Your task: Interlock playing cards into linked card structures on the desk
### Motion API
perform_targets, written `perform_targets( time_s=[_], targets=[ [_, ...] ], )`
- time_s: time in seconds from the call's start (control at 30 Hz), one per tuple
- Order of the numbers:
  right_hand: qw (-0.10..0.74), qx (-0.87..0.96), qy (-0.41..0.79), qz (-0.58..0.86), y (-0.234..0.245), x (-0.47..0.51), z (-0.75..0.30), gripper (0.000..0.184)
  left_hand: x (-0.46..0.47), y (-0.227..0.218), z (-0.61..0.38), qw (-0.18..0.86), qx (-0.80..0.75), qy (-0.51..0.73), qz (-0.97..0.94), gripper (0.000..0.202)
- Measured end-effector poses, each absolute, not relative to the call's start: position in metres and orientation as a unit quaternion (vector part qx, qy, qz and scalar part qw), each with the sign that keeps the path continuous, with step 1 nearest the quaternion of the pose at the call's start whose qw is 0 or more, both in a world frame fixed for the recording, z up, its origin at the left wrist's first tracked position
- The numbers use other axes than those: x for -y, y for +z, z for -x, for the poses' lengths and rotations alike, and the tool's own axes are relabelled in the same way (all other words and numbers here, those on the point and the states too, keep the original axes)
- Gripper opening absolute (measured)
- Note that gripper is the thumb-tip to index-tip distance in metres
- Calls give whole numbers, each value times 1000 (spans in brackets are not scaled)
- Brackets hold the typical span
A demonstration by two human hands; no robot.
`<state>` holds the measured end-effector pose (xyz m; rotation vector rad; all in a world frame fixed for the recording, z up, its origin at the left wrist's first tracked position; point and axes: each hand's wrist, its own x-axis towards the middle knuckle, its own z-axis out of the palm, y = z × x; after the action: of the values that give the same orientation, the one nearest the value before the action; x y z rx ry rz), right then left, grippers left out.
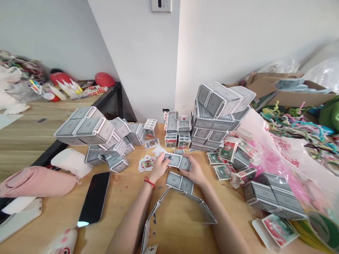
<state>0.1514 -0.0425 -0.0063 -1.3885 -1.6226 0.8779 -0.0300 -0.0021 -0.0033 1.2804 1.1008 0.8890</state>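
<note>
My left hand (158, 167) and my right hand (194, 170) both hold a row of face-down playing cards (177, 161) between them, just above the wooden table (124, 197). The left fingers pinch the row's left end, and the right fingers grip its right end. A second row of face-down cards (180, 182) lies right below. Nearer me, a chain of cards standing on edge (159, 208) forms an arch between my forearms. A red string circles my left wrist.
Stacked card packs (217, 116) rise at the back right, more packs (92, 130) at the left. Loose face-up cards (147, 164) lie by my left hand. A black phone (94, 198) and pink cases (34, 181) lie left; pink plastic and cord at right.
</note>
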Motion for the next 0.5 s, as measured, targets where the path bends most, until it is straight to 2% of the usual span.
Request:
perform_targets(
  time_s=[0.23,0.5],
  targets=[
    [404,653,354,534,-2,44,-151,53,-1,-2,35,606,-457,366,-539,19],
    [387,666,349,534,1,43,-154,54,-1,-11,36,590,-458,366,-555,21]
  ],
)
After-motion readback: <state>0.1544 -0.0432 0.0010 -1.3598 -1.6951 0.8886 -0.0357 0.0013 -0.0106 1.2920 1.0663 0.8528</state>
